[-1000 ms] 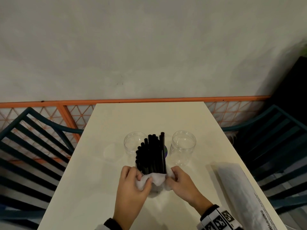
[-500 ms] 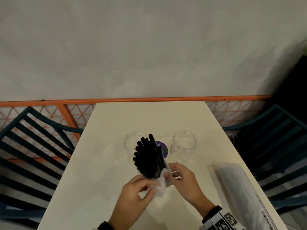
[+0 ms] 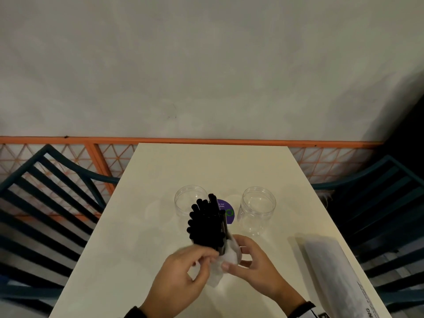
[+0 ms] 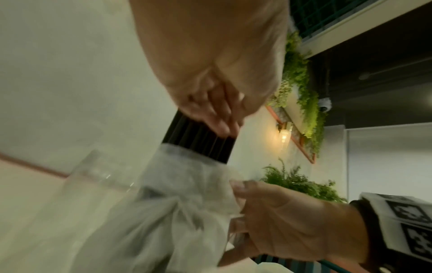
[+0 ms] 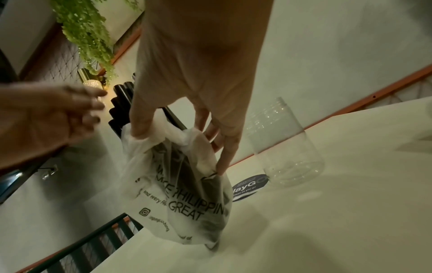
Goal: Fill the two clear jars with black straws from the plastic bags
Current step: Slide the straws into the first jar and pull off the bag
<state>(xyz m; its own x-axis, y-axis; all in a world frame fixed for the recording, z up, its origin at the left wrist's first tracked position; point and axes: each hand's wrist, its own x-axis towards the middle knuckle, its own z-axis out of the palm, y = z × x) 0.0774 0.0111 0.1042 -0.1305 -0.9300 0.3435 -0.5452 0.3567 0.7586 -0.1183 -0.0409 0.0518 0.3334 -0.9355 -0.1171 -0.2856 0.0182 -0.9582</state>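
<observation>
Near bench [image 3: 128,260] edge: left hand [image 3: 183,275] fingers curled at the black straws [image 3: 206,226]; right hand [image 3: 251,267] pinches the plastic bag [image 5: 177,194] below them. Bare bench lies left. Beyond, two clear jars [image 3: 256,208] stand apart, empty.

Clear glossy plastic jars [image 3: 257,210]; thin translucent plastic bag [image 5: 182,184]; matt black straws [image 3: 206,223].

Since a second ago the left hand [image 3: 181,275] let go of the white plastic bag [image 3: 226,260] and moved up onto the black straws [image 3: 206,223]. Right hand [image 3: 252,265] now pinches the bag's rim, and the bundle tilts left.
</observation>
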